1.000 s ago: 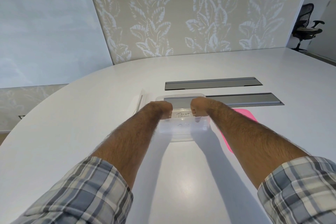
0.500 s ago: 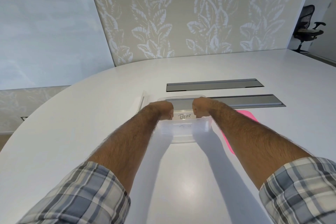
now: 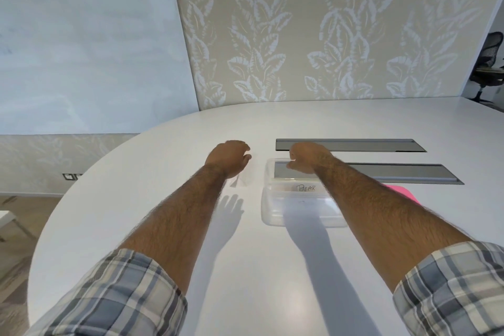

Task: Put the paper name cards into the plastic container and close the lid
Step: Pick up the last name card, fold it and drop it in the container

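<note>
Fingers [image 3: 292,165] curled, mostly hidden, grip impossible to tell, one faint pale piece [image 3: 241,181] beneath left hand [image 3: 228,158], one open plastic container [image 3: 272,213] on tabletop [image 3: 259,275] under right hand [image 3: 309,157], one name card [image 3: 306,188] inside.

White table [image 3: 163,172], 2 grey hatches [image 3: 354,145]; leaf-pattern wall [image 3: 300,35]; black chair [image 3: 488,63].

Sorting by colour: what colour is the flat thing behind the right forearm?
The flat thing is bright pink; head view.

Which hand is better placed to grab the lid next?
Left, likely. The left hand is just over the clear lid beside the container; the right hand is at the container's far edge.
</note>
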Available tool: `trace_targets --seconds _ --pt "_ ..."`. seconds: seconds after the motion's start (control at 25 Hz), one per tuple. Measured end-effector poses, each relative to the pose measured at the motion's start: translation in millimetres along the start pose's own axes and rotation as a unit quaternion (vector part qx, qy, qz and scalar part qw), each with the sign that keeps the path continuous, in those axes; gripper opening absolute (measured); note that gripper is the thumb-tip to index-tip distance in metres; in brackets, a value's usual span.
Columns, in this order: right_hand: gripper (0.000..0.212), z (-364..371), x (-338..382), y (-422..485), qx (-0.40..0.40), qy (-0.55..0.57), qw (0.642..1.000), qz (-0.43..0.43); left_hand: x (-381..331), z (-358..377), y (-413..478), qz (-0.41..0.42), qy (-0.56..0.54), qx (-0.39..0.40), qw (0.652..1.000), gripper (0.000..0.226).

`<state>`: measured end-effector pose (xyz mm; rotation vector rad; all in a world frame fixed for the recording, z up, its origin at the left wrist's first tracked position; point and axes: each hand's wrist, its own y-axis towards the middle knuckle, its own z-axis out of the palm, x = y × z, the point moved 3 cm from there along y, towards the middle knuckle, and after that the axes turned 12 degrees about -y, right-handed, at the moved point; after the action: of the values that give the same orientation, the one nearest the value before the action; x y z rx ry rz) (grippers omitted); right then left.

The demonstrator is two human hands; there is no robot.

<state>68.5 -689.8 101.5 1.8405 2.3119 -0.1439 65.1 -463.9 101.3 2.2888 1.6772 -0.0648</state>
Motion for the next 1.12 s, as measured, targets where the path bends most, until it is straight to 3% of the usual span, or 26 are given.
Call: trace_targets --seconds 0.2,0.44,0.88,1.12 --pt "0.047 -15.9 57.2 27.9 0.002 0.006 1.000 -0.002 67.2 -13.6 -3.7 -0.010 0.021 0.021 1.000 0.058" --pt "0.050 -7.5 137.6 66.2 0.024 0.062 0.998 0.010 136.3 -14.1 1.8 -0.001 -0.002 0.047 0.999 0.061" --pt "0.022 35.4 210.9 133.4 0.103 0.156 0.958 0.219 232.9 5.0 16.5 0.007 0.000 0.105 0.994 0.062" --pt "0.019 58.4 210.6 156.3 0.099 0.165 0.947 0.258 250.4 26.5 37.9 0.019 -0.014 0.131 0.991 0.061"
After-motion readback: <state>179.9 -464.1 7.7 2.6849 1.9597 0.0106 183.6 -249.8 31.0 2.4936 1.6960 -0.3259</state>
